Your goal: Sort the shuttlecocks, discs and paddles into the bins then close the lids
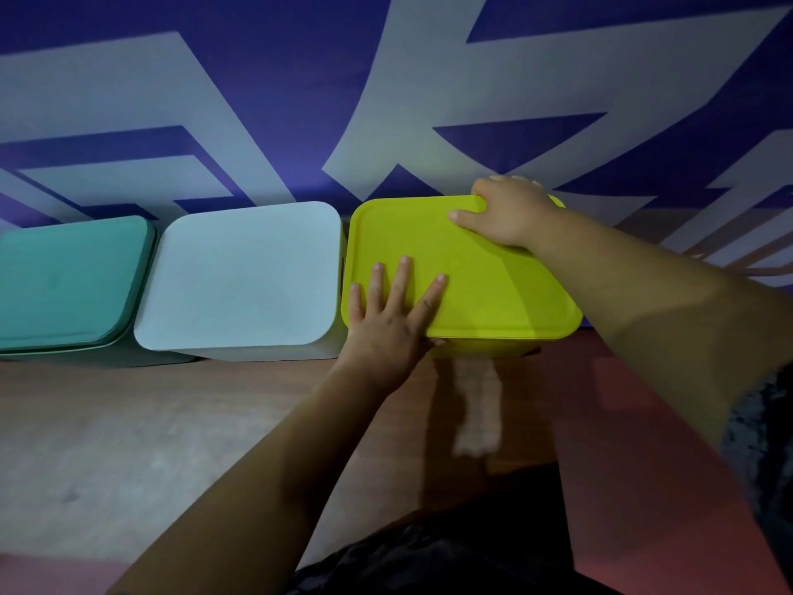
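Two opposite corners of yellow-green lid (472,289) covered: left hand (386,326) flat, fingers spread, near-left; right hand (510,216) gripping far-right edge.

Middle bin (244,277) has left bin (68,285) at 9 o'clock, right bin (493,294) at 3, where left hand (388,324) rests and right hand (508,216) grips.

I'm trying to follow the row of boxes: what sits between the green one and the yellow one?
In the head view, a closed white bin sits between the green bin and the yellow bin.
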`<state>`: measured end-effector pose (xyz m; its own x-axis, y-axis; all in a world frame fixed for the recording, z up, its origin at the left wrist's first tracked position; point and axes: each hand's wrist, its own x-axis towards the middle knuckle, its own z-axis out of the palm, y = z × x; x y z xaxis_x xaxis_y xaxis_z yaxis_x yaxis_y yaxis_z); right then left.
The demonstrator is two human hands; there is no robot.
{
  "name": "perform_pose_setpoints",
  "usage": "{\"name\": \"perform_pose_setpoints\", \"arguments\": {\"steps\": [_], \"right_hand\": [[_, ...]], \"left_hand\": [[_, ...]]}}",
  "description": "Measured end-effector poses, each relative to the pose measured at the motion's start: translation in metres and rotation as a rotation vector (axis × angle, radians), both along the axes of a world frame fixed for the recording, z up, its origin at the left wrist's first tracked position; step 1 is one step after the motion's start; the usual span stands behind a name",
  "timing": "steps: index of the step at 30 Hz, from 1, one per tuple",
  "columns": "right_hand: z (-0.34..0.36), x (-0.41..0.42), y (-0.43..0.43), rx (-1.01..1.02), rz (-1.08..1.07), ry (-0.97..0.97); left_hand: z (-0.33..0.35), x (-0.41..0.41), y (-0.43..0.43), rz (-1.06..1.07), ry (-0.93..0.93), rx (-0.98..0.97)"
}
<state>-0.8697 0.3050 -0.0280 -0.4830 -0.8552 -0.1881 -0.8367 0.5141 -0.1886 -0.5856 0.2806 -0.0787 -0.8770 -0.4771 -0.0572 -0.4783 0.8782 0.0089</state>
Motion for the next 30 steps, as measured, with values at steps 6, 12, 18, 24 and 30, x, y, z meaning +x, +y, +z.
{"name": "perform_pose_setpoints", "arguments": {"steps": [6, 12, 18, 24, 30], "right_hand": [[-0.020, 0.004, 0.007, -0.067, 0.036, 0.090], [-0.028, 0.004, 0.008, -0.078, 0.054, 0.145], [-0.035, 0.014, 0.010, -0.073, -0.011, 0.142], [-0.035, 0.030, 0.033, -0.044, -0.018, 0.081], [-0.013, 0.043, 0.073, 0.060, -0.003, -0.041]], "left_hand": [[0.006, -0.003, -0.001, 0.000, -0.061, 0.081], [0.012, -0.006, -0.004, 0.008, -0.121, 0.146], [0.018, -0.009, -0.002, 0.038, -0.168, 0.185], [0.017, -0.008, -0.001, 0.062, -0.167, 0.173], [0.030, -0.009, -0.009, 0.084, -0.155, 0.331]]}}
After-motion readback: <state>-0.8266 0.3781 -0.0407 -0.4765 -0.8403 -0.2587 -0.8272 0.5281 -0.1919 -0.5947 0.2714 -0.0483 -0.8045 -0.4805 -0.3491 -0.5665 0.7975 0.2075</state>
